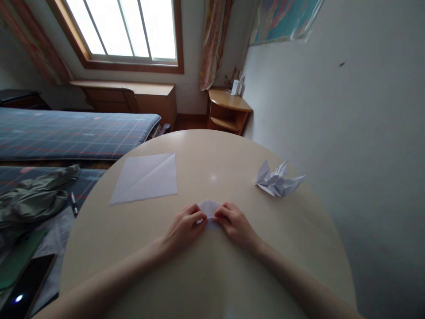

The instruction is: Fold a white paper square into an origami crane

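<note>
Between my two hands is a small folded piece of white paper [209, 207], low over the middle of the round table [212, 274]. My left hand [188, 223] pinches its left side, thumb and fingers closed. On the right side, my right hand [236, 223] grips the same paper in a like pinch. Parts of the paper are hidden behind the fingers. Left of my hands lies a flat sheet of white paper [146, 179] with a diagonal crease. Several folded white paper pieces, which look like origami cranes [279, 179], sit together toward the table's right edge.
A bed with a plaid mattress [76, 133] stands beyond the table's left edge. Nearer on that side are crumpled grey-green cloth [40, 195], a pen [73, 204] and a dark phone [29, 283]. A white wall [365, 133] rises at the right; a corner shelf [229, 106] stands behind.
</note>
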`<action>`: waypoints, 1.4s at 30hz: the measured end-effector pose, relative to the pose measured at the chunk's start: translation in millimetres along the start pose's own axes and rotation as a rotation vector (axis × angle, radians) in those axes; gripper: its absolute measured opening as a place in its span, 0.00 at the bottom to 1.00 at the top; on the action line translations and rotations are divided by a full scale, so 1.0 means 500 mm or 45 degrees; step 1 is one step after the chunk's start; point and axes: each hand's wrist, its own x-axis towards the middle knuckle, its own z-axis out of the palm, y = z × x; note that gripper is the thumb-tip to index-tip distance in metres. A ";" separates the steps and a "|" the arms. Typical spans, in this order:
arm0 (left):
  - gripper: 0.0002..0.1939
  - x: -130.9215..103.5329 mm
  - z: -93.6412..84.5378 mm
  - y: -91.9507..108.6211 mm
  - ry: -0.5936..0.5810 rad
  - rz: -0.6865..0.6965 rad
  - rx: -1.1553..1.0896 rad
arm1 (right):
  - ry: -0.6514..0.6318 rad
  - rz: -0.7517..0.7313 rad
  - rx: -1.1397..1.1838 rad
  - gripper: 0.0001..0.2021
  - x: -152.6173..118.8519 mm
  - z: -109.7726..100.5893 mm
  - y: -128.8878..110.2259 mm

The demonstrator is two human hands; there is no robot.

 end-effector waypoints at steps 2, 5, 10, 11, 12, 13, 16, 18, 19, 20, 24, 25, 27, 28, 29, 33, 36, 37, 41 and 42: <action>0.08 0.000 0.000 0.004 -0.070 -0.139 -0.039 | -0.014 0.036 0.013 0.06 0.000 -0.001 -0.001; 0.07 0.003 0.000 0.005 -0.112 -0.222 -0.062 | -0.041 0.076 0.034 0.06 0.003 -0.004 -0.002; 0.07 0.005 0.002 0.005 -0.112 -0.257 -0.082 | -0.051 0.101 0.105 0.07 0.010 -0.010 -0.001; 0.07 0.006 0.003 0.006 -0.111 -0.276 -0.085 | -0.051 0.098 0.102 0.07 0.010 -0.009 0.000; 0.07 0.007 0.003 0.008 -0.110 -0.299 -0.087 | -0.051 0.094 0.090 0.07 0.010 -0.009 0.000; 0.07 0.008 0.003 0.009 -0.109 -0.321 -0.082 | -0.049 0.091 0.075 0.08 0.010 -0.008 0.000; 0.06 0.012 0.003 0.014 -0.106 -0.370 -0.031 | -0.009 0.105 0.018 0.08 0.009 -0.005 -0.003; 0.05 0.014 0.003 0.016 -0.106 -0.387 0.000 | 0.026 0.125 -0.030 0.07 0.007 -0.003 -0.006; 0.05 0.015 0.002 0.017 -0.105 -0.393 0.007 | 0.037 0.137 -0.053 0.06 0.007 -0.002 -0.008; 0.05 0.016 0.002 0.017 -0.103 -0.396 0.007 | 0.039 0.150 -0.071 0.05 0.006 -0.002 -0.009; 0.05 0.016 0.003 0.015 -0.091 -0.400 -0.004 | 0.006 0.188 -0.096 0.04 0.006 -0.001 -0.013; 0.05 0.016 0.004 0.015 -0.091 -0.401 -0.002 | 0.003 0.188 -0.102 0.04 0.007 0.000 -0.013; 0.05 0.017 0.005 0.015 -0.100 -0.402 0.006 | 0.010 0.174 -0.119 0.04 0.007 0.001 -0.013; 0.05 0.017 0.006 0.015 -0.107 -0.402 0.011 | 0.017 0.161 -0.127 0.04 0.008 0.002 -0.012; 0.06 0.017 0.007 0.015 -0.114 -0.400 0.016 | 0.024 0.148 -0.137 0.05 0.007 0.002 -0.011; 0.06 0.018 0.010 0.015 -0.122 -0.381 0.052 | 0.022 0.126 -0.184 0.05 0.006 0.005 -0.009; 0.06 0.017 0.013 0.016 -0.132 -0.363 0.089 | 0.028 0.102 -0.205 0.05 0.004 0.007 -0.007; 0.06 0.017 0.014 0.016 -0.133 -0.362 0.104 | 0.034 0.087 -0.212 0.05 0.004 0.007 -0.007; 0.06 0.016 0.017 0.019 -0.130 -0.360 0.144 | 0.044 0.061 -0.235 0.05 0.002 0.010 -0.005; 0.07 0.016 0.018 0.020 -0.132 -0.355 0.142 | 0.042 0.062 -0.235 0.05 0.002 0.011 -0.005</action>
